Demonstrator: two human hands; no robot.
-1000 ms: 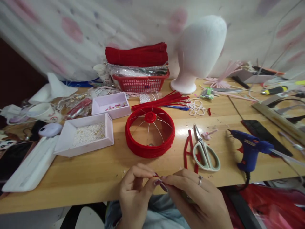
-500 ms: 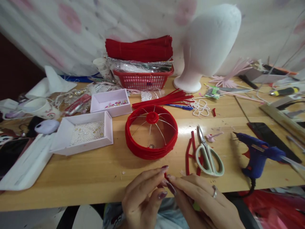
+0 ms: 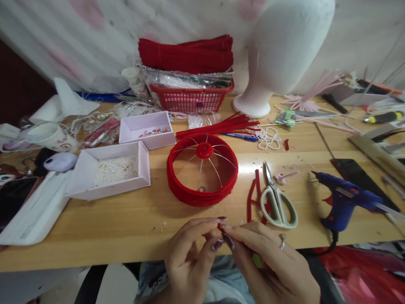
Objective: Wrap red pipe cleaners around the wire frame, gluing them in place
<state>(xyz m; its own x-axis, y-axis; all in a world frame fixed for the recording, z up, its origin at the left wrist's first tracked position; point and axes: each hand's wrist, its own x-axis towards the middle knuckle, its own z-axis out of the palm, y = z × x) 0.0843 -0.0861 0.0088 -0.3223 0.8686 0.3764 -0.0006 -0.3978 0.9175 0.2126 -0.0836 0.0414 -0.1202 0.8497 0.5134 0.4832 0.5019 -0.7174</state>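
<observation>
My left hand (image 3: 193, 257) and my right hand (image 3: 272, 266) meet at the near edge of the wooden table (image 3: 126, 223), fingertips pinched together on a small red piece (image 3: 219, 226) that is mostly hidden by the fingers. A ring sits on my right hand. Just beyond the hands stands a round red frame with wire spokes (image 3: 202, 169). To its right lie short red pipe-cleaner pieces (image 3: 255, 192) and pale green scissors (image 3: 276, 198), closed.
A blue glue gun (image 3: 343, 200) lies at the right. Two pink trays, one with beads (image 3: 115, 169), sit left of the frame. A red basket (image 3: 191, 99) with red material and a white foam head (image 3: 284, 46) stand at the back. Loose red pipe cleaners (image 3: 218, 126) lie behind the frame.
The view has shifted slightly down and closer. Both hands rose a little onto the table's edge, still pinching the small red piece between their fingertips.
</observation>
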